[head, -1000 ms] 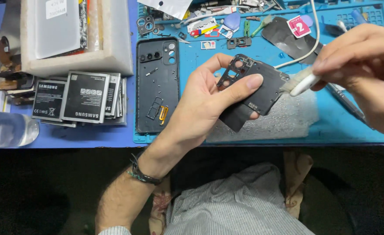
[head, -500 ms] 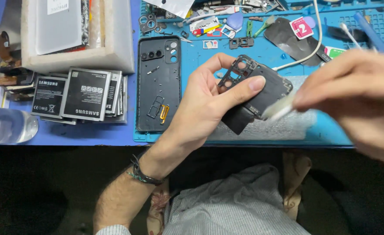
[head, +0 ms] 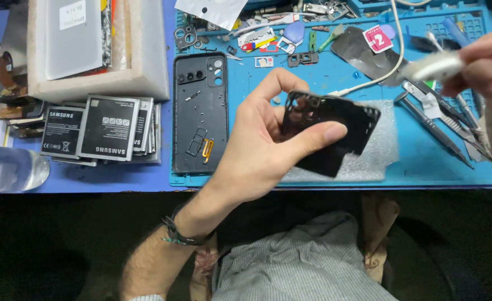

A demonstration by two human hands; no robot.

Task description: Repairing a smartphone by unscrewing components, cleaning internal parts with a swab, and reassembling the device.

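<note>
My left hand (head: 262, 145) grips a black phone back cover (head: 343, 131) by its camera-cutout end, thumb on top, holding it tilted over a sheet of white foam (head: 377, 159) on the blue work mat (head: 424, 167). My right hand (head: 488, 83) is at the right edge, above and to the right of the cover, pinching a small white wad (head: 438, 66) that looks blurred. The two hands are apart. A second black phone shell (head: 200, 111) lies face up on the mat, left of my left hand.
A stack of flat phone batteries (head: 98, 131) sits left of the mat beside a clear bottle (head: 6, 170). A beige box (head: 98, 50) stands at the back left. Tweezers and screwdrivers (head: 438, 131) lie right of the foam. Small parts and a white cable (head: 393, 50) clutter the back.
My right hand has lifted away from the cover, up and to the right, taking the white wad with it. My left hand still holds the cover in about the same place.
</note>
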